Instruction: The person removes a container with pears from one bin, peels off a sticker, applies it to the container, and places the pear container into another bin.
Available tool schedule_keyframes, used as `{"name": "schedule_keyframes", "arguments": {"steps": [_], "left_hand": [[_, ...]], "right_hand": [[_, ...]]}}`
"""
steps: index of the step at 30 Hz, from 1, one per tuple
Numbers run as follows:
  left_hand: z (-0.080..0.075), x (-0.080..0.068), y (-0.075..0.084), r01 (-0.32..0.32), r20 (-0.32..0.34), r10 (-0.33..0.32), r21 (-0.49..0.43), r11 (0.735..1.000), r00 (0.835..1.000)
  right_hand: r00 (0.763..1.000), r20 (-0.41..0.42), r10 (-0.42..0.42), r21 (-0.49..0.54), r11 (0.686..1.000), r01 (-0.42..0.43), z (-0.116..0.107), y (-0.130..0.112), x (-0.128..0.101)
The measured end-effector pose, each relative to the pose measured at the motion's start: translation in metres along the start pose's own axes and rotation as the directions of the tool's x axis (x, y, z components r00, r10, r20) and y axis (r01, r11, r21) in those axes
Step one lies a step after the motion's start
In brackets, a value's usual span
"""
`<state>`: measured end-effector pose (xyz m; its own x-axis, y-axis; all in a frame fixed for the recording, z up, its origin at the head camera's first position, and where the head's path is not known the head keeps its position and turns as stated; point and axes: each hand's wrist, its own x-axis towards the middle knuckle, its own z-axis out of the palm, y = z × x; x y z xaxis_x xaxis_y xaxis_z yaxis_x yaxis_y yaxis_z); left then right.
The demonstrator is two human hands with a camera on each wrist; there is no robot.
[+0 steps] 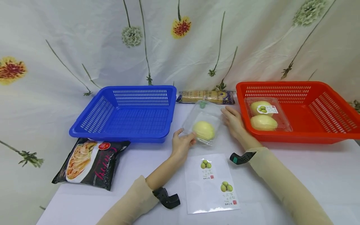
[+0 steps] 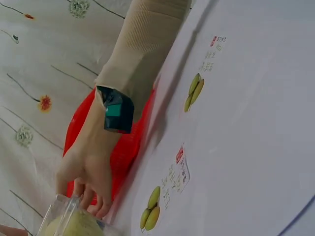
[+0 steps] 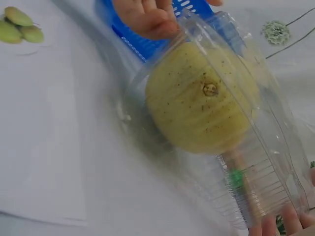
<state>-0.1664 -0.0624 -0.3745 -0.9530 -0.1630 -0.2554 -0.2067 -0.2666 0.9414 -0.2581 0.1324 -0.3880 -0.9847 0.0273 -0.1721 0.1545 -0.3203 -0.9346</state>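
Note:
A clear plastic clamshell box [image 1: 203,124] lies on the white table between the two baskets, with one yellow-green fruit [image 1: 203,130] in its near half. My left hand [image 1: 185,137] pinches its near left edge. My right hand [image 1: 226,114] holds its right edge, fingers curled over the rim. In the right wrist view the fruit [image 3: 202,103] fills the box [image 3: 256,162], my left hand's fingers [image 3: 147,17] grip the top and my right fingertips [image 3: 283,223] show at the bottom. The left wrist view shows my right hand [image 2: 83,189] at the box's corner [image 2: 66,219].
A red basket [image 1: 332,134] on the right holds another clamshell [image 1: 265,115] with two fruit. A blue basket [image 1: 92,129] stands left. A dark noodle packet [image 1: 90,162] lies before it, a pasta pack [image 1: 206,97] at the back, a white sticker sheet [image 1: 209,190] near me.

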Motion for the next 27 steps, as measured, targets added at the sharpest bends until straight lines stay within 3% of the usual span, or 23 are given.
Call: {"name": "schedule_keyframes", "arguments": {"steps": [8,12,17,22,27], "left_hand": [[0.005,0.006,0.008,-0.073,-0.121,0.072,0.0,0.997,0.99],[0.007,0.012,0.012,-0.139,-0.154,0.14,0.015,0.99,0.978],[0.009,0.019,0.012,-0.18,-0.121,0.191,0.092,0.979,0.974],[0.013,0.024,0.008,-0.213,-0.076,0.235,0.223,0.951,0.969],[0.015,0.025,0.008,-0.223,-0.027,0.24,0.284,0.932,0.97]], "right_hand": [[0.996,-0.079,-0.051,-0.038,0.998,0.048,0.0,0.008,-0.026],[0.993,-0.11,-0.037,-0.126,0.992,0.023,-0.002,0.01,-0.043],[0.99,-0.139,-0.019,-0.192,0.981,-0.008,-0.005,0.008,-0.064],[0.993,-0.117,-0.007,-0.16,0.987,-0.012,-0.007,0.007,-0.079],[0.995,-0.099,0.008,-0.157,0.987,-0.024,-0.014,0.008,-0.086]]}}
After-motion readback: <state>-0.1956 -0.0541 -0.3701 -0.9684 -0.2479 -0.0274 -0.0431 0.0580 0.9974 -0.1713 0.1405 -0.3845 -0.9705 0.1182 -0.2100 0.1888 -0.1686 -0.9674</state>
